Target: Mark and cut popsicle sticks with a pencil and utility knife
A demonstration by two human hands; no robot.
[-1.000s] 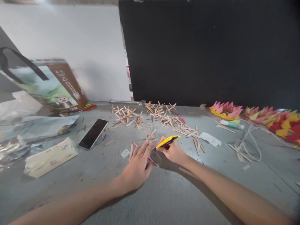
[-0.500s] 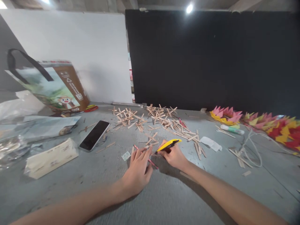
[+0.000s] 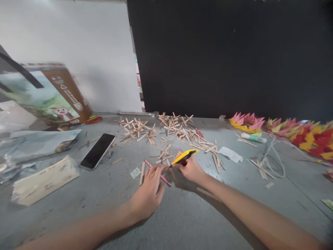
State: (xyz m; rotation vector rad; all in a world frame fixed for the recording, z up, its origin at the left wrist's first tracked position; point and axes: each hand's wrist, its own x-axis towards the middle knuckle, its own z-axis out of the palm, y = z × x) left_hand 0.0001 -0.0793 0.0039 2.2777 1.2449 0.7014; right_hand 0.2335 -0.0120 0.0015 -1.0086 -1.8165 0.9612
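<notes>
My right hand [image 3: 191, 170] is closed around a yellow utility knife [image 3: 184, 157], its tip angled down to a thin wooden craft stick [image 3: 171, 171] on the table. To its left, my left hand [image 3: 152, 185] lies palm down, fingers extended, with the index fingertip close to the stick and knife tip. A pink pencil [image 3: 165, 180] runs beneath those fingers, both ends showing; whether they grip it is hidden. Another flat stick [image 3: 142, 173] lies by the left fingers, and a small patterned paper piece [image 3: 135, 172] sits beside it. Crossed sticks [image 3: 164, 151] rest just beyond the hands.
Piles of crossed craft sticks [image 3: 177, 124] spread toward the black panel [image 3: 221, 62]. A phone [image 3: 97, 151], a tissue pack [image 3: 45, 178] and a printed bag [image 3: 52, 97] stand left. Rightward are a glue stick [image 3: 253, 138], a white cord [image 3: 270, 165] and folded paper flowers [image 3: 309, 140].
The view has shifted, so most things appear slightly further left. My left hand has drawn back a little, showing more of the flat stick beside it. The right hand still holds the knife.
</notes>
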